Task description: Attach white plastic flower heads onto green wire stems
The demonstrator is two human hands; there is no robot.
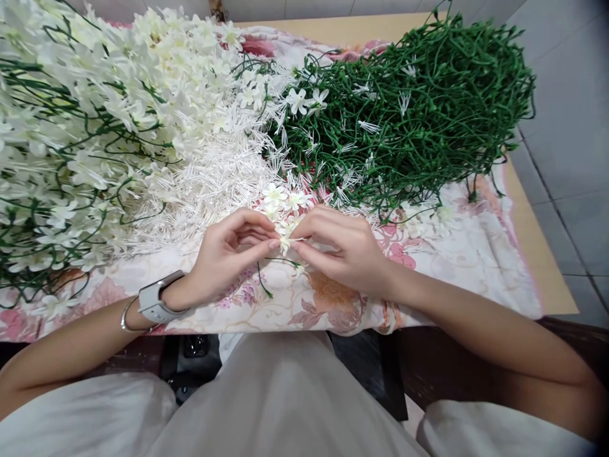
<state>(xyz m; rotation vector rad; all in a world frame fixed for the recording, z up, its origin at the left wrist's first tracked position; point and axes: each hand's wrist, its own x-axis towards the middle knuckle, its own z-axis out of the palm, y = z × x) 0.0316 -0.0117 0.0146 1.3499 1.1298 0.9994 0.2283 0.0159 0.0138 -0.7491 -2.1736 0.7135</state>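
My left hand [238, 244] pinches a small white artificial flower [285, 244] between thumb and fingertips, near the table's front. Close against it, my right hand [340, 247] also has thumb and forefinger pinched, on what looks like a thin white stamen piece at the flower's centre. A short green stem [265, 282] hangs below the left fingertips over the floral cloth. Just beyond my fingers lie loose white blossoms [275, 195]. Behind my left hand spreads a heap of thin white stamen pieces [204, 190].
A large pile of white flowers on green stems [95, 127] covers the left side. Bare green stems [419, 114] are heaped at the back right. A floral cloth [466, 254] lies over the wooden table [537, 247], and tiled wall [566, 127] stands at the right.
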